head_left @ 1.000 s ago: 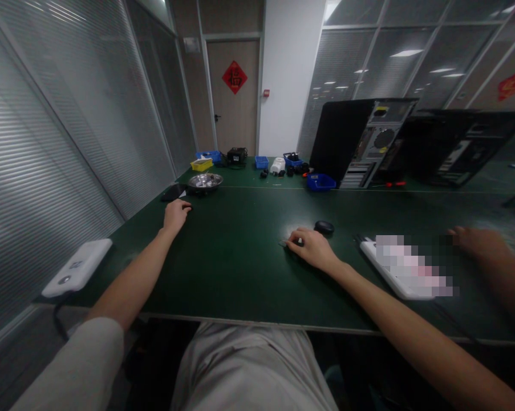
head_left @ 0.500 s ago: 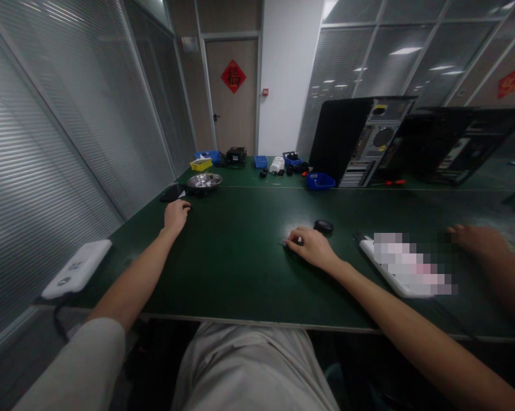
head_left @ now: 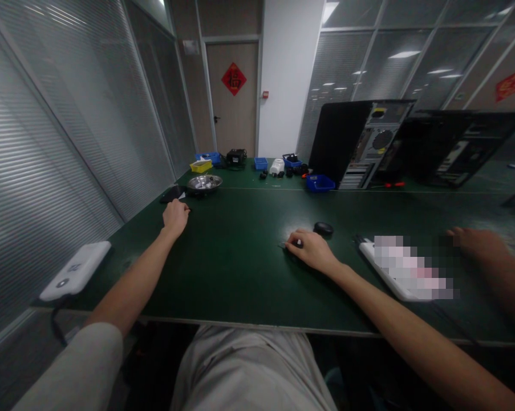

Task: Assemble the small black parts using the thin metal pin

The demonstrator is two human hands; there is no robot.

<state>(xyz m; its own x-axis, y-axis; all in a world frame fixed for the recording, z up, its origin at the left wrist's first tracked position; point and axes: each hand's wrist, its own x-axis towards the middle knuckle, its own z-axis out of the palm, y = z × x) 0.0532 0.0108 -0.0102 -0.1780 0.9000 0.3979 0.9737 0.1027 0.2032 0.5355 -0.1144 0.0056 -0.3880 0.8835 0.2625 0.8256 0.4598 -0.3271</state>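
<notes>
Left fingers (head_left: pixel 185 208) have shifted barely since a moment ago: left hand (head_left: pixel 175 218) looks pinched on a dark bit (head_left: pixel 190 210) near the steel dish (head_left: pixel 205 182), right hand (head_left: pixel 311 248) curled, fingertips nearly closed on a small pale piece (head_left: pixel 282 245) by the black mouse (head_left: pixel 323 229), so loose pinches could drop either.

Tabletop (head_left: pixel 231 274) dark green; oval object (head_left: pixel 323 229) black; tray (head_left: pixel 201 166) yellow; door sign (head_left: pixel 234 79) red; blinds (head_left: pixel 21 142) striped.

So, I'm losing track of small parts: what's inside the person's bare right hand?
A small dark item shows within the curled right hand, and a thin, pale piece pokes out past the fingertips. The fingers and palm cover the rest, so whether they join cannot be told.
</notes>
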